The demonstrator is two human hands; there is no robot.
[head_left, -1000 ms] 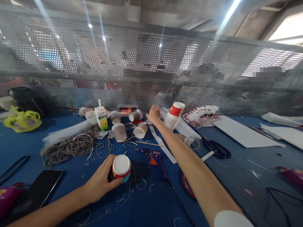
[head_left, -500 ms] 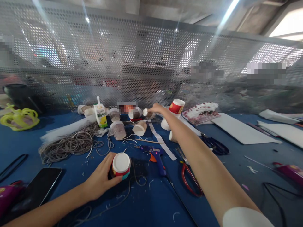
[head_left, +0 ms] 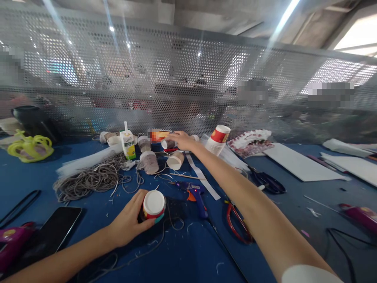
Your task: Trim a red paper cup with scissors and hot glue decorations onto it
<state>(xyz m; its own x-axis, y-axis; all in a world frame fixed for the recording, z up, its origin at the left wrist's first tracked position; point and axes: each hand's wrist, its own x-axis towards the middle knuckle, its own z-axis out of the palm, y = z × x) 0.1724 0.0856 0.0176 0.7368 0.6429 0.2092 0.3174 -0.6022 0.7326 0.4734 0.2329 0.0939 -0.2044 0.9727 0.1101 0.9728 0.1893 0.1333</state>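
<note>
My left hand [head_left: 132,214] is closed around an upside-down paper cup [head_left: 154,202] with a white base and a red band. Grey cord [head_left: 175,220] trails on the table beside it. My right hand [head_left: 183,140] reaches to the back of the table, fingers stretched out over a cord-wrapped cup [head_left: 168,144] lying on its side. Whether the fingertips touch that cup is hard to see. In front of it lie another wrapped cup [head_left: 175,160] and a grey-wrapped cup [head_left: 149,162]. A blue hot glue gun [head_left: 198,196] rests between my arms.
A stack of paper cups [head_left: 218,139] stands beyond my right forearm. Red-handled scissors [head_left: 237,222] lie beneath it. On the left are a grey cord heap [head_left: 91,181], a drink carton [head_left: 128,145] and a phone [head_left: 60,226]. A perforated metal screen [head_left: 188,78] closes off the back.
My right hand has moved left, from a cup on the right of the group to the wrapped cup beside it. My left hand keeps its hold on the paper cup.
</note>
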